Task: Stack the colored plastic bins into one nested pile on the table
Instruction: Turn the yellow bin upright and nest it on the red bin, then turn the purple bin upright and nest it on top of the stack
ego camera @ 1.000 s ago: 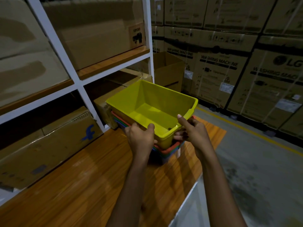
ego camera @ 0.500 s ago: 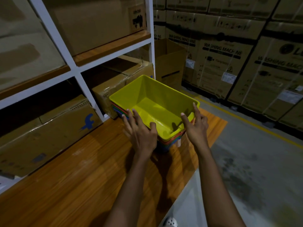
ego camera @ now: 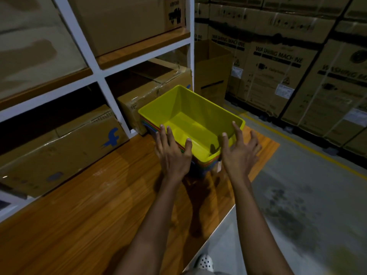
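A yellow bin sits nested on top of a pile of colored bins, whose red, green and blue rims show just under it. The pile stands at the far right end of the wooden table. My left hand is spread at the bin's near left corner, thumb resting on the rim. My right hand is spread at the near right corner, fingers apart and just off the rim. Neither hand grips anything.
A white shelf frame with cardboard boxes runs along the table's left side, close to the pile. Stacked washing machine cartons line the far side of a concrete aisle. The table edge drops off on the right.
The yellow bin has dropped from tilted in my hands to fully nested in the pile. Both hands let go of its near rim and opened their fingers.
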`<state>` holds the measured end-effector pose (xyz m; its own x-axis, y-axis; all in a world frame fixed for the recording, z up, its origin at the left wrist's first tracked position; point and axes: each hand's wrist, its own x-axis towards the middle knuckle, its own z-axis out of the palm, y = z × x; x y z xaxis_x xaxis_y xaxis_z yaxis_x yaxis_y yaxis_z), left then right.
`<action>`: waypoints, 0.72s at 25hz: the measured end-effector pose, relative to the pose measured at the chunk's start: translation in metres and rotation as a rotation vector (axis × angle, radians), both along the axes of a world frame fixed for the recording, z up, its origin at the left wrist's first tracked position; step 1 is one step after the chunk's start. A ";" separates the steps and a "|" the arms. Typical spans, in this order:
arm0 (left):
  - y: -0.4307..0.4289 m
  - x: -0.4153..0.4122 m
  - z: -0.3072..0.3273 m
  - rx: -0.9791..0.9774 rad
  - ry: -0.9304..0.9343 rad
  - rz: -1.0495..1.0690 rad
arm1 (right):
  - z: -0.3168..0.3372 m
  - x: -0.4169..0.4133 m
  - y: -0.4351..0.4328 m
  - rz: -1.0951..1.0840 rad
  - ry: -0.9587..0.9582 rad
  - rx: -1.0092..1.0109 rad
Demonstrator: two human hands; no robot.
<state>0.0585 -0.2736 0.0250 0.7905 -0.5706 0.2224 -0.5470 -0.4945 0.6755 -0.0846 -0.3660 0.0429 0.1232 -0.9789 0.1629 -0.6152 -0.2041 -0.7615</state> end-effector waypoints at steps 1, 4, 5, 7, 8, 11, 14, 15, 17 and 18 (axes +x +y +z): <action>0.006 0.002 0.003 -0.027 0.015 -0.013 | 0.005 0.007 0.014 0.023 0.045 -0.182; 0.043 0.013 0.013 -0.138 0.043 -0.001 | 0.013 0.054 0.066 0.270 -0.083 -0.463; 0.063 0.018 0.015 -0.159 0.055 0.017 | 0.010 0.071 0.084 0.361 -0.136 -0.469; 0.112 0.033 0.013 -0.147 0.072 0.089 | -0.003 0.102 0.116 0.548 -0.207 -0.447; 0.145 0.042 0.009 -0.118 0.082 0.152 | -0.013 0.116 0.135 0.652 -0.218 -0.426; 0.247 0.061 -0.004 -0.069 0.117 0.317 | -0.046 0.143 0.195 0.911 -0.199 -0.298; 0.343 0.064 -0.009 -0.087 0.113 0.496 | -0.057 0.167 0.268 1.093 -0.260 -0.196; 0.372 0.062 -0.008 -0.101 0.108 0.545 | -0.057 0.175 0.293 1.143 -0.277 -0.176; 0.433 0.054 -0.002 -0.146 0.082 0.616 | -0.055 0.191 0.351 1.248 -0.288 -0.174; 0.469 0.049 0.000 -0.162 0.055 0.661 | -0.054 0.201 0.386 1.305 -0.291 -0.160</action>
